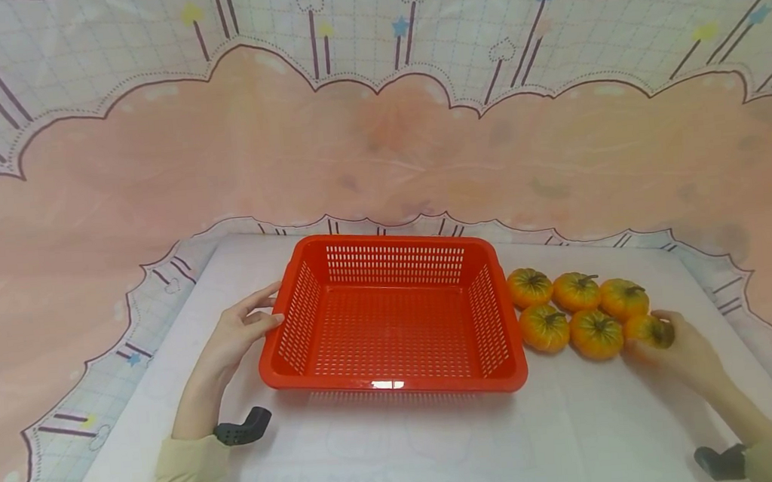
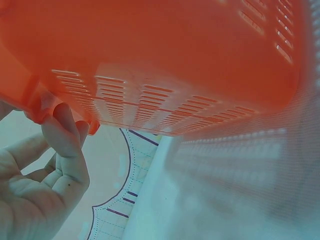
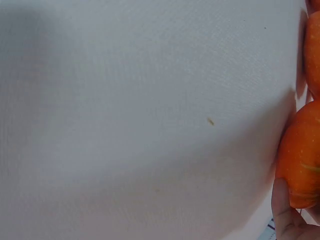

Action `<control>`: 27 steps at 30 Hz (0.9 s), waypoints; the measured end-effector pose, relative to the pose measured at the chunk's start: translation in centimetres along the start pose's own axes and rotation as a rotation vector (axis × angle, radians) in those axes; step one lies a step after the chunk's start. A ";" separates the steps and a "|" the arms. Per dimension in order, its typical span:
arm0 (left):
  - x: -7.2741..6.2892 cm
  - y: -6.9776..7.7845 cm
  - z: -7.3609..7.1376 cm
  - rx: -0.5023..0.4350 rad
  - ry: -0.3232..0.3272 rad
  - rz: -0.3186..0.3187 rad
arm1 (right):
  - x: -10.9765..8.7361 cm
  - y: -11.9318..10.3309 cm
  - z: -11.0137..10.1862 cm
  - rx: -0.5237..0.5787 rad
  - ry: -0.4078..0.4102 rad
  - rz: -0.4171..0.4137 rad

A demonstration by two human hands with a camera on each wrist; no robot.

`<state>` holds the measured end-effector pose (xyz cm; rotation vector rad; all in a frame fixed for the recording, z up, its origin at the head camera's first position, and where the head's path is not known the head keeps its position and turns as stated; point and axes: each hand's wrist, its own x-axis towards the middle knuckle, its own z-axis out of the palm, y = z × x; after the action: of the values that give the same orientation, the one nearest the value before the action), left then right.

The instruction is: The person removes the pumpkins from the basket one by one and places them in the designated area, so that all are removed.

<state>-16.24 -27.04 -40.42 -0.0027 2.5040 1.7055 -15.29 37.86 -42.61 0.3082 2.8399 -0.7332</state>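
A red plastic basket (image 1: 397,387) with slotted walls stands at the middle of the white table. On its left rim, my left hand (image 1: 238,330) holds on with thumb and fingers; the left wrist view shows the curled fingers (image 2: 67,145) at the rim's edge. To the right of the basket, several small orange-green pumpkins (image 1: 595,334) sit close together in two rows. My right hand (image 1: 683,350) grips the rightmost pumpkin (image 1: 645,330) of the near row. In the right wrist view that pumpkin (image 3: 300,155) is cut by the frame edge, with a finger against its side.
The white table (image 1: 403,459) extends in front of the basket and pumpkins. A patterned cloth (image 1: 379,158) in pink and white hangs behind and around the table. Dark wrist devices (image 1: 244,428) sit on both forearms.
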 end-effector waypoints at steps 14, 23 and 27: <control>0.1 -0.1 0.1 -0.002 -0.009 0.003 | 0.0 0.3 0.2 0.018 0.002 -0.025; 0.0 0.0 0.0 -0.005 -0.009 0.001 | -0.4 0.3 0.0 0.029 0.014 -0.035; 0.1 -0.1 0.0 -0.006 -0.010 0.003 | -0.4 0.8 0.1 0.019 0.043 -0.062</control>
<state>-16.31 -27.05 -40.56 0.0090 2.4932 1.7092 -14.70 38.46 -42.96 0.2420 2.8961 -0.7752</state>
